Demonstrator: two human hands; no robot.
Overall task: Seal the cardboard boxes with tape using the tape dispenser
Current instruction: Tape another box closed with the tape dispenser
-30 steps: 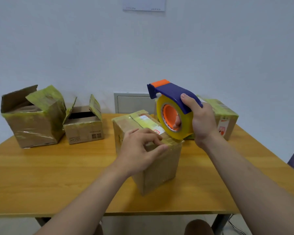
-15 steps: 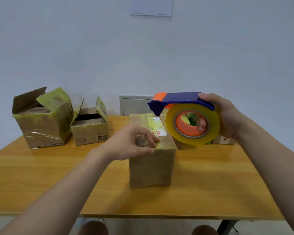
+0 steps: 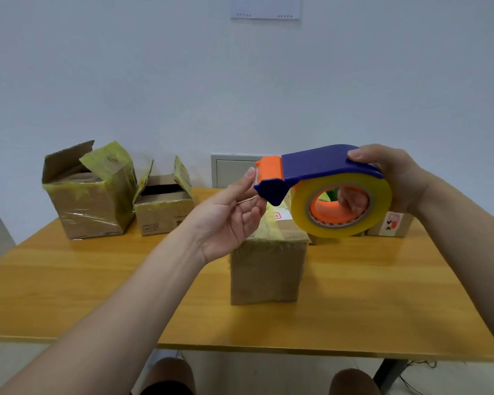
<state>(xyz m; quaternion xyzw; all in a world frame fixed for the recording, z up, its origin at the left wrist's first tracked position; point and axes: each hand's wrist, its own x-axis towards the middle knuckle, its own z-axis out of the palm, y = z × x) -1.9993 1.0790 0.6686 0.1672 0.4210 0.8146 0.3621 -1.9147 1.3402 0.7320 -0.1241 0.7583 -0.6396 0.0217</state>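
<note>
Pale wall fills the upper half of my feed, with a white sheet (image 3: 265,7) pinned high up and a grey panel (image 3: 231,172) set low, just above the far edge of the wooden bench (image 3: 354,295). On the bench I see four cardboard boxes. The middle box (image 3: 265,269) stands closest to me with its flaps down and yellowish tape across the top. Far left is a large open box (image 3: 89,195) with its flaps up, and a smaller open box (image 3: 163,212) sits just beside it. A fourth box (image 3: 391,223) sits at the back right, mostly hidden behind the tape.

The tape dispenser (image 3: 320,166) is held in the air above the middle box, clear of it, with its orange nose pointing left. Its yellow tape roll (image 3: 340,206) hangs under the blue cover. My right hand (image 3: 397,178) is clenched round the rear of it. The thumb lies on top of the cover and the fingers (image 3: 351,198) are hooked through the orange core.

My left hand (image 3: 228,218) is raised palm up at the dispenser's nose. Its fingers (image 3: 244,183) are released and loosely spread, and the index tip is just beside the orange head. I cannot tell whether any tape end lies against them.
</note>
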